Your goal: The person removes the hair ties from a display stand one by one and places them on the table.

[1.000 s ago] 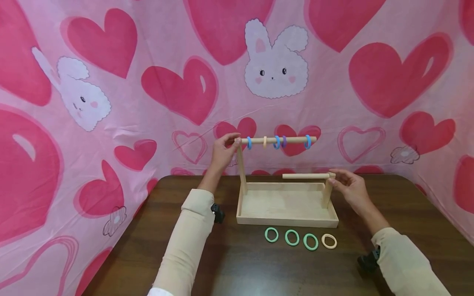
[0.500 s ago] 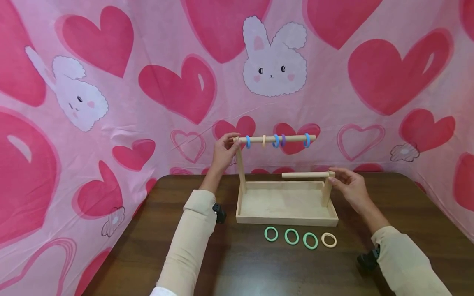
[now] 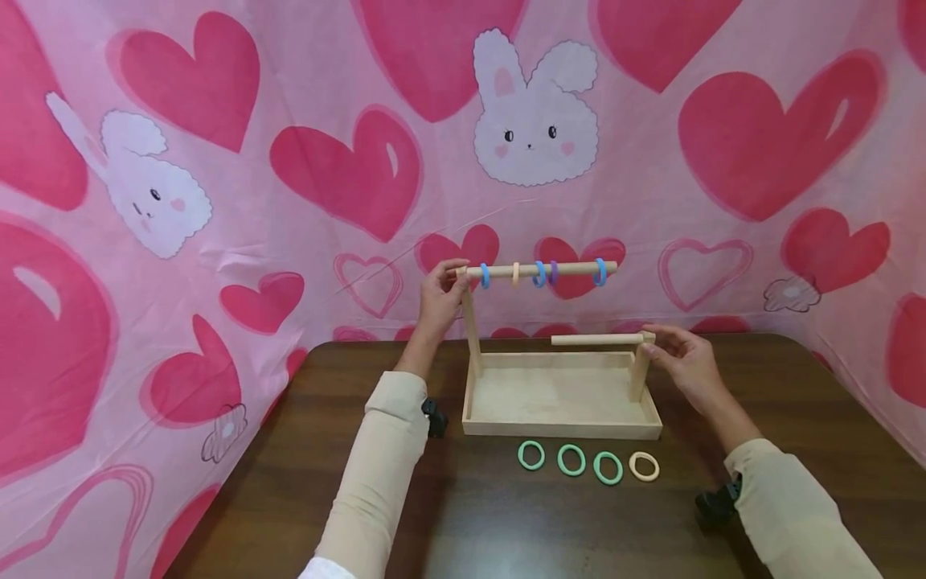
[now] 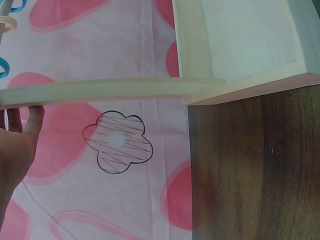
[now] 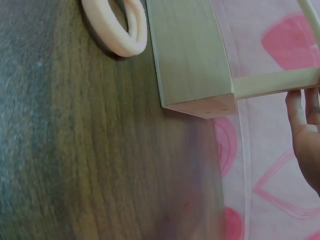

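Pale wood makes up the stand (image 3: 553, 359), which sits near the far edge of the surface (image 3: 492, 515): a shallow tray (image 3: 560, 428) with a tall post (image 3: 472, 338) at its left end and a short post (image 3: 640, 375) at its right. A long rod (image 3: 576, 268) reaches right from the tall post; lower down, a short rod (image 3: 595, 340) reaches left from the short post. Each rod has one free end.

The left hand (image 3: 440, 296) has its grip narrowed to a pinch at the top of the tall post. The right hand (image 3: 690, 366) does likewise at the top of the short post, thumb and fingers drawn in against the wood.

Five rings hang round the long rod, from left to right blue (image 3: 485, 277), cream (image 3: 516, 274), blue, purple (image 3: 554, 272) and blue. Between the tray and the near edge of the surface, three green rings (image 3: 559, 460) and a cream ring (image 3: 631, 466) lie flat in a row. Beyond the far edge hangs a pink cloth (image 3: 325, 185) printed with hearts and rabbits.
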A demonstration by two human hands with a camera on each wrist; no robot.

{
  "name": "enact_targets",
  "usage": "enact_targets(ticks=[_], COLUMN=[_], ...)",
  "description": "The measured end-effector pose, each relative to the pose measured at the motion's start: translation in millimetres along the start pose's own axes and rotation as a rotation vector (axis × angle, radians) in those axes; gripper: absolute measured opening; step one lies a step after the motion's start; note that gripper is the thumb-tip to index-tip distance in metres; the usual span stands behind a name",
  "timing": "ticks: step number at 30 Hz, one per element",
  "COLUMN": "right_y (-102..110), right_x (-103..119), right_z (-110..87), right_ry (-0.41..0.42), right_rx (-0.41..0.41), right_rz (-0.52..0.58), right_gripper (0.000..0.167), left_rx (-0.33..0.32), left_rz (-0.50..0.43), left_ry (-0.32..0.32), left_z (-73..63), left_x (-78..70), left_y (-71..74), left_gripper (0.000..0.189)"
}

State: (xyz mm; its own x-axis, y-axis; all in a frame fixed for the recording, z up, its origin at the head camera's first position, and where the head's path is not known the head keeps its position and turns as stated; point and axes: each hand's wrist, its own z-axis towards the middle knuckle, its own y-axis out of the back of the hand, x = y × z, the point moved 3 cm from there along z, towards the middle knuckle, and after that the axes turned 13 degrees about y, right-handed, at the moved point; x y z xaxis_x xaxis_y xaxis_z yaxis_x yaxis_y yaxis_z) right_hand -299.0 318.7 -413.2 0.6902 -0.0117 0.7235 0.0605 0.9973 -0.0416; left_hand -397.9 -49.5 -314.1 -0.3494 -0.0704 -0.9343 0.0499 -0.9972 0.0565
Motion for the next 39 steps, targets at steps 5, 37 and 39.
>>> enact_targets(ticks=[5,37,39], right_y=[-0.1,-13.0,-17.5], right_x=[1.3,18.1,19.9], right_z=[0.7,15.8,18.1], right_ry=[0.009,0.050,0.076], right_rx=[-0.003,0.052,0.027], right_rz=[0.018,-0.200,-0.267], right_gripper=[0.034,0.022,0.020], left_rx=[0.006,-0.013,-0.013], left_rz=[-0.019,-0.034,-0.034], left_ry=[0.001,0.001,-0.005], left_z=[0.9,1.7,1.0], left_x=[-0.4,1.3,1.1], left_y=[0.0,-1.3,-1.3], left_gripper=[0.025,0.024,0.024])
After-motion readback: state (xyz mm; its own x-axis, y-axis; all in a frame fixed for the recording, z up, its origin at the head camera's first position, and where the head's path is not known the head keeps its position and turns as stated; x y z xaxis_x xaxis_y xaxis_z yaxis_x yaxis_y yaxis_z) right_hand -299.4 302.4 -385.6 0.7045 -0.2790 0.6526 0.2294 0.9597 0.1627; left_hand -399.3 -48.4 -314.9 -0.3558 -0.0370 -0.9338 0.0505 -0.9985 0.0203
